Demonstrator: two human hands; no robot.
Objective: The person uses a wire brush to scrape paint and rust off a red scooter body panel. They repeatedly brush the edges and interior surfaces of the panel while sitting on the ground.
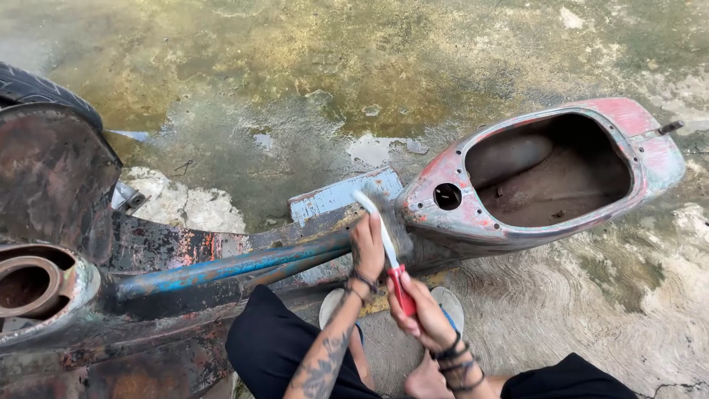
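head view, looking down at a stripped scooter frame point(221, 273) lying on wet, stained concrete ground point(332, 81). the frame's paint is worn to rust, with patches of blue and red left on it.

the right hand point(419, 309) is clenched around the red handle of a brush point(385, 247) — a white shaft runs up and to the left from the handle, and its bristled head rests against the frame where the blue tube point(229, 266) meets the rear body shell point(546, 174). the bristles look blurred. dark bands circle the right wrist.

the left hand point(367, 247) lies just beside the brush shaft, its fingers curled over the end of the blue tube and gripping it. the left forearm is tattooed, with bands at the wrist.

the rear body shell, pink-red and grey, sits to the right with its large oval opening facing up; a small round hole shows on its near end, close to the brush head.

at the far left — a rusted, rounded front panel point(52, 177) with a tyre point(37, 87) at its top edge, and a round rusty tube opening point(26, 284) below.

the person's knees in black cloth and a foot in a sandal point(447, 307) appear at the bottom edge, just beside the frame.
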